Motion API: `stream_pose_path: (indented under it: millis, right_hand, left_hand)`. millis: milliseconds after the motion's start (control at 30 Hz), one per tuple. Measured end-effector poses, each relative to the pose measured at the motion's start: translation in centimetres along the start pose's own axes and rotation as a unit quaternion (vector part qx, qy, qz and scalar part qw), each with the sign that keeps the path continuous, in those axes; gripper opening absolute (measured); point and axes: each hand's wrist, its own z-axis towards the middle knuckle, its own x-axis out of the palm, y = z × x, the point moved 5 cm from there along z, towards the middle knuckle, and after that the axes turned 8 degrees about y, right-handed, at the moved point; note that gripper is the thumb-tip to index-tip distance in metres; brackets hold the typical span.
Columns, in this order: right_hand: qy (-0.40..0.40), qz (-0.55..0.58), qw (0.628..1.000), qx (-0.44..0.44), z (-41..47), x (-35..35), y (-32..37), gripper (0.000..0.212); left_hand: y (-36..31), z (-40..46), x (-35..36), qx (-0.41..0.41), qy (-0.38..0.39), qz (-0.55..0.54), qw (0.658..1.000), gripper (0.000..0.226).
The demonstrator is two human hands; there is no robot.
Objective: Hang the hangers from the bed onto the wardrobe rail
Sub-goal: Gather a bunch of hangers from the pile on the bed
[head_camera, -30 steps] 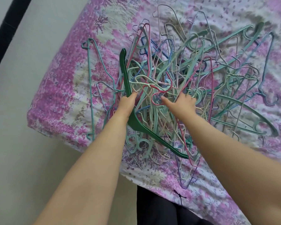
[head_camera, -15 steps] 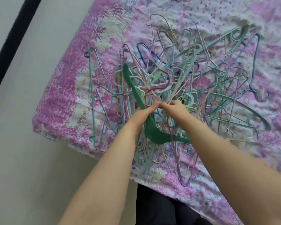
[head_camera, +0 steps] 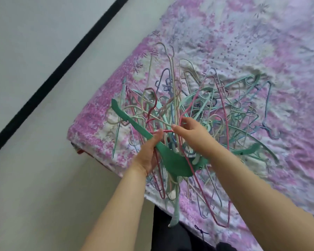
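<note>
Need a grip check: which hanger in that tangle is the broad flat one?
The dark green hanger by the left hand: a wide solid band; the others are thin wire.

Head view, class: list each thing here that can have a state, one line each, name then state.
Left hand: grips a bunch of hangers, the green hanger among them.
Right hand: pinches thin wire hangers.
Green hanger: held, lifted, tilted.
Hangers: tangled heap, partly lifted, the rest lying on the bed.
Bed: covered with a crumpled floral sheet.
</note>
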Motion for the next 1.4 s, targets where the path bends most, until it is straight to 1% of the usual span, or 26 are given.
stream_pose_path:
  millis: [33, 67, 233, 300, 400, 433, 500, 567, 633, 700, 800, 833, 900, 967, 1033, 1100, 1133, 1200, 1267, 1333, 1367, 1400]
  right_hand:
    - [0.005, -0.002, 1.000, -0.005, -0.9, 0.0, 0.4, 0.064]
    - [0.008, -0.004, 1.000, -0.013, -2.1, 0.1, 1.1, 0.066]
    - [-0.014, 0.009, 0.998, -0.053, -7.0, -0.9, 3.7, 0.080]
    - [-0.031, 0.028, 0.996, -0.079, -9.2, -1.8, 4.8, 0.077]
    - [-0.048, 0.044, 0.991, -0.117, -12.6, -3.1, 6.2, 0.060]
    - [-0.047, 0.051, 0.989, -0.129, -13.5, -3.4, 6.5, 0.058]
    - [-0.045, 0.070, 0.986, -0.146, -15.3, -4.1, 7.2, 0.067]
    - [-0.039, 0.120, 0.978, -0.163, -16.9, -4.8, 7.9, 0.072]
    - [-0.025, 0.159, 0.971, -0.178, -18.4, -5.4, 8.7, 0.068]
    - [-0.008, 0.168, 0.968, -0.186, -19.8, -5.7, 9.3, 0.063]
    - [0.024, 0.143, 0.970, -0.194, -21.4, -5.9, 9.9, 0.048]
    - [0.032, 0.141, 0.970, -0.193, -21.6, -6.0, 9.9, 0.058]
    - [0.046, 0.128, 0.970, -0.199, -22.2, -6.1, 10.2, 0.074]
    - [0.051, 0.117, 0.971, -0.203, -22.5, -6.1, 10.3, 0.077]
    - [0.020, 0.125, 0.972, -0.200, -22.4, -6.3, 9.8, 0.069]
    - [-0.047, 0.133, 0.974, -0.180, -21.6, -6.6, 8.8, 0.047]
    - [-0.072, 0.114, 0.977, -0.165, -21.0, -6.4, 8.3, 0.037]
    - [-0.087, 0.072, 0.984, -0.136, -20.5, -5.4, 7.2, 0.021]
    - [-0.114, -0.008, 0.982, -0.153, -21.0, -4.9, 6.9, 0.019]
    - [-0.118, -0.117, 0.970, -0.175, -21.7, -4.6, 6.7, 0.014]
    - [-0.112, -0.182, 0.963, -0.164, -22.0, -4.6, 6.5, 0.028]
    - [-0.117, -0.221, 0.955, -0.159, -22.1, -4.9, 6.1, 0.039]
  left_hand:
    - [-0.2, -0.9, 0.9, 0.006, -0.005, 0.004, 1.000, 0.036]
    - [-0.4, -1.8, 1.8, 0.015, -0.008, 0.004, 1.000, 0.035]
    - [-2.1, -5.1, 5.6, 0.064, -0.017, -0.002, 0.998, 0.040]
    - [-2.9, -6.2, 7.5, 0.075, -0.002, 0.008, 0.997, 0.041]
    - [-4.0, -7.9, 10.2, 0.090, 0.033, 0.029, 0.995, 0.036]
    - [-4.5, -8.6, 10.9, 0.094, 0.043, 0.044, 0.994, 0.037]
    - [-5.4, -10.0, 12.3, 0.104, 0.063, 0.063, 0.991, 0.039]
    - [-6.4, -11.5, 13.5, 0.118, 0.084, 0.064, 0.987, 0.050]
    - [-7.3, -12.8, 14.9, 0.133, 0.108, 0.052, 0.984, 0.067]
    - [-7.8, -13.9, 16.2, 0.140, 0.142, 0.049, 0.979, 0.082]
    - [-8.4, -15.0, 17.5, 0.155, 0.150, 0.052, 0.975, 0.097]
    - [-8.5, -15.3, 17.8, 0.158, 0.154, 0.048, 0.974, 0.104]
    - [-8.5, -15.6, 18.3, 0.162, 0.186, 0.043, 0.968, 0.113]
    - [-8.3, -16.1, 18.9, 0.167, 0.223, 0.053, 0.959, 0.114]
    - [-7.6, -16.4, 19.3, 0.167, 0.245, 0.055, 0.954, 0.113]
    - [-6.7, -16.6, 19.8, 0.164, 0.243, 0.057, 0.954, 0.113]
    - [-6.2, -16.6, 20.0, 0.161, 0.241, 0.057, 0.955, 0.113]
    - [-5.3, -16.4, 19.9, 0.152, 0.222, 0.048, 0.962, 0.111]
    - [-4.6, -16.0, 19.5, 0.147, 0.201, 0.034, 0.968, 0.103]
    - [-4.0, -15.6, 18.6, 0.142, 0.161, 0.025, 0.976, 0.103]
    - [-3.8, -15.6, 18.1, 0.140, 0.131, 0.011, 0.981, 0.105]
    - [-3.8, -15.9, 17.9, 0.141, 0.102, -0.004, 0.985, 0.107]
